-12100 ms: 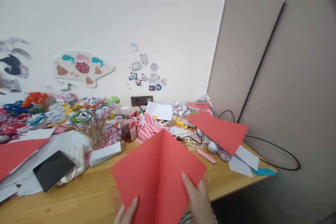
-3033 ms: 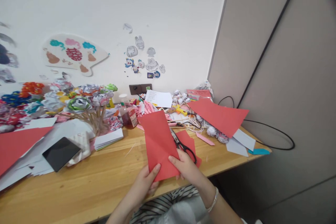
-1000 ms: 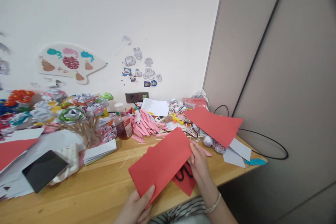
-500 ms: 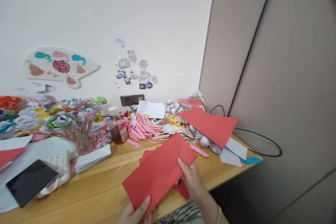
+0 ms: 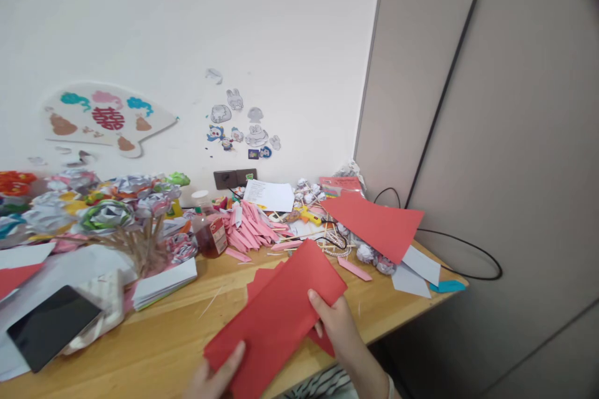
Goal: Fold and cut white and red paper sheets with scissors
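Observation:
A folded sheet of red paper [image 5: 281, 315] is held slanting over the front of the wooden table, between both my hands. My left hand [image 5: 218, 374], partly blurred, grips its lower left end with the thumb on top. My right hand [image 5: 334, 318] pinches the right edge, thumb above and fingers beneath. Under the held sheet, more red paper [image 5: 262, 279] lies on the tabletop, mostly covered.
Pink folded paper strips [image 5: 248, 224], a bottle of dark liquid [image 5: 209, 230] and a yellow glue gun [image 5: 309, 216] stand behind. Paper flowers [image 5: 107, 215], a black phone [image 5: 53, 327] and a white paper stack [image 5: 165, 283] are left. Another red sheet [image 5: 379, 221] lies right.
The held red paper has shifted slightly left and toward me. My left hand has moved left and down with its end; my right hand has moved a little left.

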A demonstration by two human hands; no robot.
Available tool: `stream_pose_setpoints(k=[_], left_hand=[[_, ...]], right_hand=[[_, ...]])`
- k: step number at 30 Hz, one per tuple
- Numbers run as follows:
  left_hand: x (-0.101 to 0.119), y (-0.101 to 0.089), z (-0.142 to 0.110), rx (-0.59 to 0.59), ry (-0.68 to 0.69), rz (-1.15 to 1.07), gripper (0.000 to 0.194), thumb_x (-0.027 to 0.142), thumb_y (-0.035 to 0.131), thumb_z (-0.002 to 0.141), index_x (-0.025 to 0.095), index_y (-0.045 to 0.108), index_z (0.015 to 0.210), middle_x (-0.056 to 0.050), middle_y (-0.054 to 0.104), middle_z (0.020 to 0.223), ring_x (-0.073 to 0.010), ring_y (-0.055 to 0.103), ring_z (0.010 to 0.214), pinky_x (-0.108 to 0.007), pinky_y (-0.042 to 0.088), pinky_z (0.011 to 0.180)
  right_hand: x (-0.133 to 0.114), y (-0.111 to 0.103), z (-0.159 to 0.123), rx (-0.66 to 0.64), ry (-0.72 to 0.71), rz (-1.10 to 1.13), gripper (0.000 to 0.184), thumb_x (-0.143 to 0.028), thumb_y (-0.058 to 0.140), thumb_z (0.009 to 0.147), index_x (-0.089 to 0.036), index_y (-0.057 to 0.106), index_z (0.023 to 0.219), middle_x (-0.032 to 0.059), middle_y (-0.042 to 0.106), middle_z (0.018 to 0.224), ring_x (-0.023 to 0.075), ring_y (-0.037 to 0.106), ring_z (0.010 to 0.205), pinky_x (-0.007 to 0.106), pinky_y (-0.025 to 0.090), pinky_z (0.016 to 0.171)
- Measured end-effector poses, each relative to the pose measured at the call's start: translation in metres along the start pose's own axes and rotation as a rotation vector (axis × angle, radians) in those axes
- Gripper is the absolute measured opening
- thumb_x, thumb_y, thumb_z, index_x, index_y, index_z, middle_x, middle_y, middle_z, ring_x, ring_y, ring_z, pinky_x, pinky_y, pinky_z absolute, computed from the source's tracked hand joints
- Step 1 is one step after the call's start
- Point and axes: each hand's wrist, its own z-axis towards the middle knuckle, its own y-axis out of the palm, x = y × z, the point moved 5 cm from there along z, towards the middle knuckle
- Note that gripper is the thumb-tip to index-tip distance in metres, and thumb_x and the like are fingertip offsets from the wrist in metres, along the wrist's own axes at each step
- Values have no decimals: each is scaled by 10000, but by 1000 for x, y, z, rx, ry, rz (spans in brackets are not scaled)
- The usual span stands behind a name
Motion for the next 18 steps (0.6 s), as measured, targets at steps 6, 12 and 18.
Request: stream_pose_setpoints(k=[6, 12, 18], left_hand=[[52, -2, -11, -100, 31, 62, 486, 590, 668, 527, 196, 697, 810, -70, 715, 838, -270, 623, 816, -361, 491, 721], [52, 28, -17, 29, 119, 45, 463, 538, 650, 592, 179, 688, 881, -67, 663, 1065, -268, 497, 1111, -383, 361, 972], [43, 39, -18, 44, 120, -20, 472, 525, 637, 606, 164, 674, 908, -74, 628, 1135, -255, 490, 1129, -350, 381, 965]], right_hand=[[-18, 11, -14, -378, -41, -106, 397, -481, 632, 684, -154, 608, 909, -36, 531, 502, 67, 371, 351, 192, 295, 351], [-24, 15, -20, -256, -96, -5, 477, -560, 519, 747, -185, 601, 1031, 75, 637, 977, 202, 577, 852, 315, 454, 772], [-20, 11, -19, -147, -40, -1, 551, -631, 500, 707, -172, 626, 984, 102, 639, 1006, 255, 544, 992, 356, 416, 872]])
